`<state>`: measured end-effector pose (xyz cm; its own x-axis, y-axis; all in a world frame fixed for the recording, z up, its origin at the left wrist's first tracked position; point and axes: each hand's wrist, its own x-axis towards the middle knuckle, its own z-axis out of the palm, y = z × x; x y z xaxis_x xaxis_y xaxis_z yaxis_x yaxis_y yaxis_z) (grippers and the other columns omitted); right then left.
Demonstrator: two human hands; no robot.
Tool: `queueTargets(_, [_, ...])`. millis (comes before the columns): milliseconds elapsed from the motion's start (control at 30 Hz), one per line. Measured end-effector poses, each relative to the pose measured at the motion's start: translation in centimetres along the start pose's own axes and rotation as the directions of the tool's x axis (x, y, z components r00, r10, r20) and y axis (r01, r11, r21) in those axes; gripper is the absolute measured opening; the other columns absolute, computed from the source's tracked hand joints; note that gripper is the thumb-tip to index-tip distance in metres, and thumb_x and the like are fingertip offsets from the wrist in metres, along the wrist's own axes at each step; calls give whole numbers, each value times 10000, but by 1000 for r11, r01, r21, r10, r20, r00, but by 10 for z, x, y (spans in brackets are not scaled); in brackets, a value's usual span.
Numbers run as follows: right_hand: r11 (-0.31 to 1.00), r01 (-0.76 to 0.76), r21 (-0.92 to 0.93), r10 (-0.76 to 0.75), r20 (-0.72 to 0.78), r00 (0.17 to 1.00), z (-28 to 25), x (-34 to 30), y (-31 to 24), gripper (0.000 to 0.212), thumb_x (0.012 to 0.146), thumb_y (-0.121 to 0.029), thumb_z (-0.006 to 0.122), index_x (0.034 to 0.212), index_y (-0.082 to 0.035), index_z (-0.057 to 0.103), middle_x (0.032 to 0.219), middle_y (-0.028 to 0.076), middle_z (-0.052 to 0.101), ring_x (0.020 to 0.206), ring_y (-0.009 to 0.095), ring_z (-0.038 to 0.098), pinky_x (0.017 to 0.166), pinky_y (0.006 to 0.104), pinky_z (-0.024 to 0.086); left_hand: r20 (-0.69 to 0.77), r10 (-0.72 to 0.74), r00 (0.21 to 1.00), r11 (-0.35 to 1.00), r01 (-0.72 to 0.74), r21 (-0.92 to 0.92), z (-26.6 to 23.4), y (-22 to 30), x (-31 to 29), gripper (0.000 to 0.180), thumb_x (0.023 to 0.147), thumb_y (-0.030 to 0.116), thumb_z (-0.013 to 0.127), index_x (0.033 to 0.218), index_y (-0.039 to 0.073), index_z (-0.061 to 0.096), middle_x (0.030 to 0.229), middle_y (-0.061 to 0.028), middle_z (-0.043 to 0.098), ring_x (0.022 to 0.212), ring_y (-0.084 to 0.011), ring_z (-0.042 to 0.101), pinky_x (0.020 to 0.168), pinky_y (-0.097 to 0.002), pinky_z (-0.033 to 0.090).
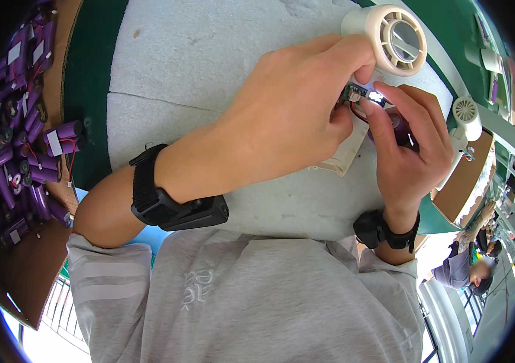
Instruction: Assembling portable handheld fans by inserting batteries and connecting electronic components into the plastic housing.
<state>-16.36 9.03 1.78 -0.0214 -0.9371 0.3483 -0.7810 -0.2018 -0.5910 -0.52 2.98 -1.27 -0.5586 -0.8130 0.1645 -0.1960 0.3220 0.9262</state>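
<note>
My right hand (pixel 417 142) pinches the lit end of the small circuit board (pixel 361 92) between thumb and index fingertip, with only a board's thickness of gap. My left hand (pixel 296 100) sits at the opposite, connector end, fingers curled; I cannot tell whether they grip. The board lies between both hands, just below the cream fan (pixel 401 39) and above the plastic shell (pixel 349 151). Its long axis runs left to right, slightly downward, the glowing end pointing toward my right hand.
</note>
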Motion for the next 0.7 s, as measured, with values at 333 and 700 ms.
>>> queueTargets(333, [999, 28, -24, -28, -13, 1000, 1, 0, 1, 227, 697, 30, 779, 911, -17, 721, 828, 80, 629, 606, 106, 581, 481, 217, 438, -14, 22, 1000, 1000, -22, 8, 0, 0, -1, 324, 679, -26, 626, 951, 93, 496, 778, -32, 533, 621, -160, 533, 558, -292, 448])
queueTargets(700, [985, -173, 16, 173, 20, 985, -4, 1, -8, 174, 728, 14, 771, 886, 4, 697, 818, 56, 632, 593, 81, 585, 483, 195, 422, 145, 94, 985, 980, -65, -189, -15, -6, 9, 216, 809, -65, 596, 996, 41, 627, 894, -71, 631, 732, -185, 616, 648, -257, 503])
